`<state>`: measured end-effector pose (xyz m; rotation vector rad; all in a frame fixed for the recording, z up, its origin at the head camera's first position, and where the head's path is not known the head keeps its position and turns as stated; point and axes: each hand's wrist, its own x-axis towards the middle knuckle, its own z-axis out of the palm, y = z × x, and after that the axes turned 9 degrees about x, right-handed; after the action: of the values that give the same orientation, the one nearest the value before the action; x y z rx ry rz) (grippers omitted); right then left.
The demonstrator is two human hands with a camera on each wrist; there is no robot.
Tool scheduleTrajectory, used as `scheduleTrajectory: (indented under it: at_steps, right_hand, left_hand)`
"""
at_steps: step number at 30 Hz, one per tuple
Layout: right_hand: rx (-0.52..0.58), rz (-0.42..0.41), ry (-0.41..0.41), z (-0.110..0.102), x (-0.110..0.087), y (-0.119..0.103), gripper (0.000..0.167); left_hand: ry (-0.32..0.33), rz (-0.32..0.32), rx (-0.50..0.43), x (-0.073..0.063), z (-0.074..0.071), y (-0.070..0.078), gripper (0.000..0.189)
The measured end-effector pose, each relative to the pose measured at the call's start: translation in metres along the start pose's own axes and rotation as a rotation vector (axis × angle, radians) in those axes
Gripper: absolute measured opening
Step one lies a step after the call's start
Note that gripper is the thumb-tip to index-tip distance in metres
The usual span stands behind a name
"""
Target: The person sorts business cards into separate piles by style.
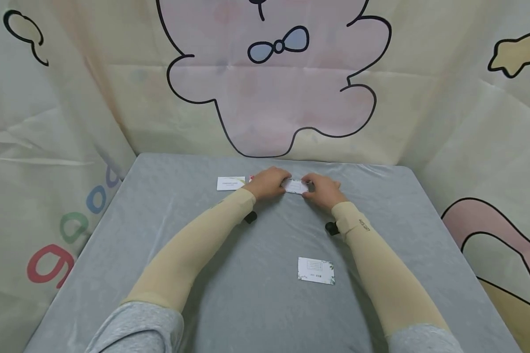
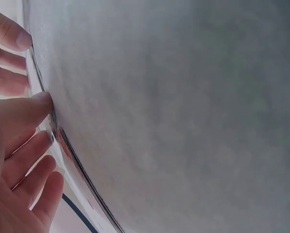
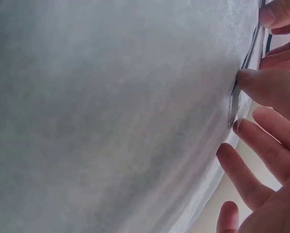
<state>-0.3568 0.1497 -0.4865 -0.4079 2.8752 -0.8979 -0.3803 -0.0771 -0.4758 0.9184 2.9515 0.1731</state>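
At the far part of the table, both hands are at a small white printed card [image 1: 296, 186], one at each short end. My left hand [image 1: 268, 184] pinches its left end between thumb and fingers, while the other end is pinched by my right hand [image 1: 323, 191]. Its thin edge shows in both wrist views, low at the table surface; I cannot tell if it is one card or a small stack. Left of the left hand lies a white card with a yellow corner [image 1: 231, 183]. A reddish card [image 1: 251, 178] is mostly hidden behind that hand.
Nearer the front lies another white card with a leafy green border [image 1: 316, 270]. A grey cloth covers the table [image 1: 256, 304]. Printed curtains [image 1: 463, 147] stand along the table's back and sides.
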Motion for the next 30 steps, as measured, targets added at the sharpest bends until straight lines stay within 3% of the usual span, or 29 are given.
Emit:
scheduleTrajectory:
  at_steps: [8, 13, 18, 22, 27, 30]
  right_hand:
    - [0.025, 0.011, 0.002, -0.001, -0.010, 0.001, 0.049]
    - [0.022, 0.005, 0.005, -0.008, -0.023, 0.008, 0.052]
    - [-0.006, -0.040, 0.004, -0.017, -0.051, 0.010, 0.055]
    - [-0.059, -0.126, 0.012, -0.016, -0.082, 0.008, 0.056]
    - [-0.091, -0.249, 0.034, -0.009, -0.132, -0.003, 0.053]
    - [-0.074, -0.271, 0.032, -0.004, -0.165, -0.010, 0.053]
  left_hand:
    - [-0.010, -0.018, -0.035, -0.007, 0.003, 0.004, 0.053]
    - [0.022, 0.017, -0.040, -0.023, 0.006, 0.012, 0.058]
    - [0.020, 0.097, -0.074, -0.055, 0.006, 0.036, 0.061]
    - [-0.003, 0.155, -0.085, -0.085, 0.003, 0.062, 0.064]
    - [-0.038, 0.228, -0.049, -0.121, 0.003, 0.092, 0.066]
    - [-0.051, 0.265, -0.030, -0.138, 0.007, 0.106, 0.069]
